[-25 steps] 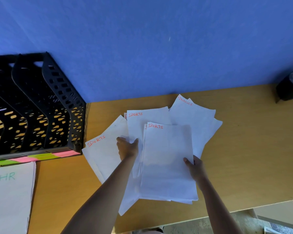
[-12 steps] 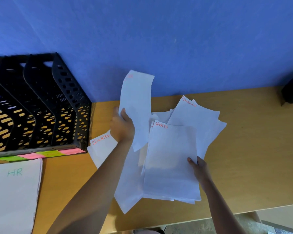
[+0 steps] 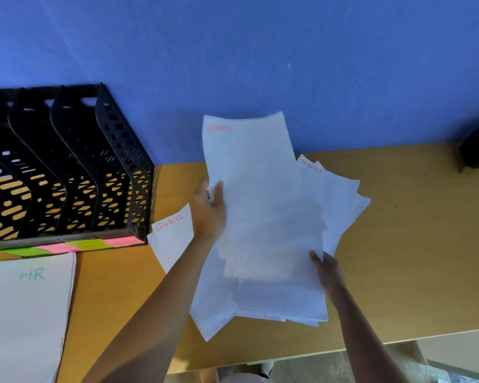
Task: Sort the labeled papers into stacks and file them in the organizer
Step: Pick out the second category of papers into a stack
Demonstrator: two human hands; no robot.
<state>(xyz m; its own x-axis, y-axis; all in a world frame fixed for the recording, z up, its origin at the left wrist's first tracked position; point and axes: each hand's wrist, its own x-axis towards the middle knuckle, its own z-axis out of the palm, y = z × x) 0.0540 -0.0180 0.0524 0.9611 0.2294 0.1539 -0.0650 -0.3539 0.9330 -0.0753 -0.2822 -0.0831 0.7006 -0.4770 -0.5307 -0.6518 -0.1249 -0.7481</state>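
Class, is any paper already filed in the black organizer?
No: the black organizer slots show no paper; the HR stack lies before it.

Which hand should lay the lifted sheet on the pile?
Left. The left hand already grips the lifted sheet, while the right hand pins the pile's edge.

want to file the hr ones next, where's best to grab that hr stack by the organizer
Grip the HR stack at its right long edge, coming from the right. That edge lies free on the bare table; the black organizer crowds the top edge, and the left side runs out of view.
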